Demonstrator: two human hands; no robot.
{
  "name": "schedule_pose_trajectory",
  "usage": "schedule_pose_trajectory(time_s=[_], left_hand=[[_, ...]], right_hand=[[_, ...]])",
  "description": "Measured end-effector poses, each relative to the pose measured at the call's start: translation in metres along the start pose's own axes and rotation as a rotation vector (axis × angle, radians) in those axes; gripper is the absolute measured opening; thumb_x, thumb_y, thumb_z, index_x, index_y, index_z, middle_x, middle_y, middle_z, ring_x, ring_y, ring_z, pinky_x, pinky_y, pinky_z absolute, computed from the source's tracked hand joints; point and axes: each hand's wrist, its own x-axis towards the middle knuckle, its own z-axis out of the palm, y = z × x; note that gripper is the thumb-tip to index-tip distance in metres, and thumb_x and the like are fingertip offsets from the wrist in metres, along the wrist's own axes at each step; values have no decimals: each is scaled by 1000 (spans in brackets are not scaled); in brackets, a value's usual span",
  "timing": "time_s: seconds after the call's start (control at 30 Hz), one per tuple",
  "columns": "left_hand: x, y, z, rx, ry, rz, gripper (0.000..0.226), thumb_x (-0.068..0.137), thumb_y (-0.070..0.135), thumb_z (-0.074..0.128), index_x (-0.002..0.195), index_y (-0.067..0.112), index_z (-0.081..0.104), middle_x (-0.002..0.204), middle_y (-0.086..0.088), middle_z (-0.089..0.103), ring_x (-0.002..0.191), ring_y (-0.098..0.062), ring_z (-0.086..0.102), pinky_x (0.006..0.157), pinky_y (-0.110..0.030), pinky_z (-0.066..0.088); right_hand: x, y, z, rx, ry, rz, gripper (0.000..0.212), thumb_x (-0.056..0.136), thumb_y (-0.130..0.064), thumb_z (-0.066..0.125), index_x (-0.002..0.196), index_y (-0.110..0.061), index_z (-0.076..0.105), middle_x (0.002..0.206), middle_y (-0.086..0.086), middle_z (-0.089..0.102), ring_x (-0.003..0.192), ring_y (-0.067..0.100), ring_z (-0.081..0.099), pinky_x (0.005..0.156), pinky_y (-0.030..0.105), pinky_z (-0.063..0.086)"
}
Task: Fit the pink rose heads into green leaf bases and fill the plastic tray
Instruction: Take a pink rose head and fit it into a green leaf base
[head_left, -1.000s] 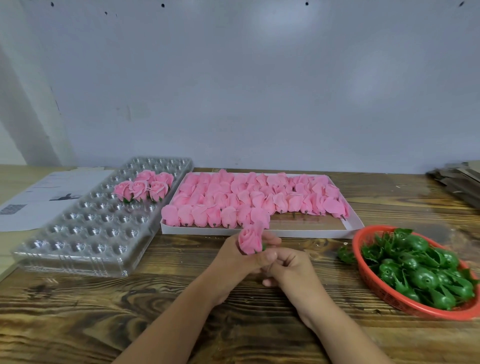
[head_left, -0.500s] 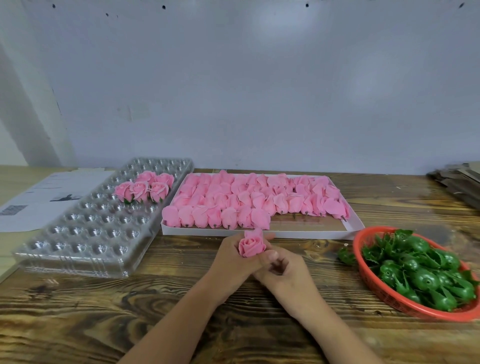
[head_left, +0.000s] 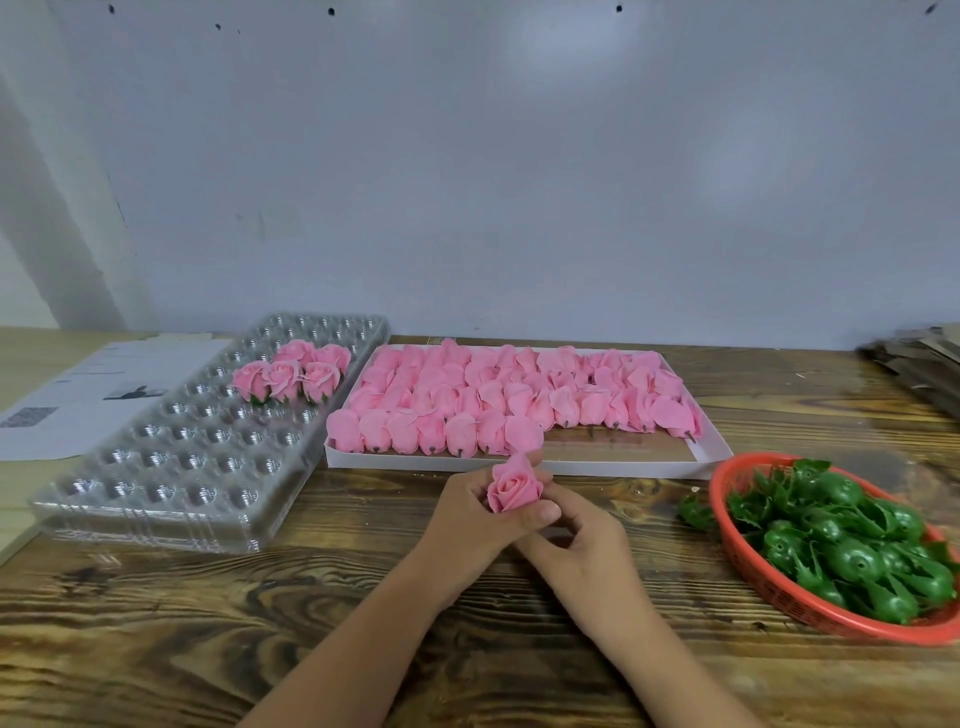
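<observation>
1. 2 hands meet at table centre, just in front of the white box (head_left: 519, 462) of loose pink rose heads (head_left: 498, 402).
2. Left hand (head_left: 467, 525) has fingers and thumb curled round 1 rose head (head_left: 514, 488); the bloom faces up and toward the camera, its stem end hidden down in the hands.
3. Right hand (head_left: 582, 551) sits just under and right of the rose, fingers curled in toward its base. Whether it holds a leaf base cannot be told; nothing green shows between the hands.
4. Judgement: the fitting step is in hand, or the base is just seated.
5. Clear plastic tray (head_left: 171, 467) lies left of the hands, long axis running from near-left toward the far wall. 5 finished roses (head_left: 291, 371) sit in its far part; most pockets are unfilled, so the task is early.
6. Key relation: the tray is on the left, the left hand is nearer and already grips the rose, so placing likely falls to it, reaching left and away.
7. Red basket (head_left: 737, 561) of green leaf bases (head_left: 852, 551) is on the right, nearer the right hand; 1 stray leaf piece (head_left: 693, 512) lies just outside its rim.
</observation>
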Motion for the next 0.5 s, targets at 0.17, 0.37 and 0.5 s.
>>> schedule_pose_trajectory(time_s=[0.17,0.37,0.5], left_hand=[[-1,4,1,16,-10,-5,43,73,44,83,109,22,76,104,-2,77,101,-17,72,85,-25,55],[-2,9,-4,-46,-62,20,23,81,36,81,100,23,81,100,-5,79,97,-18,75,83,-23,56],[-3,10,-4,-45,-64,36,20,80,36,82,98,28,82,97,-2,80,93,-13,75,80,-20,56]], right_hand=[[0,-4,1,20,-52,-18,17,88,-34,61,99,-38,73,96,-18,75,91,0,67,79,16,51],[3,-3,0,137,-38,32,11,88,-14,72,96,-22,73,76,1,68,69,6,56,66,25,47],[0,-6,1,131,-33,-4,19,86,-12,75,99,-26,73,84,10,71,77,30,64,72,40,53]])
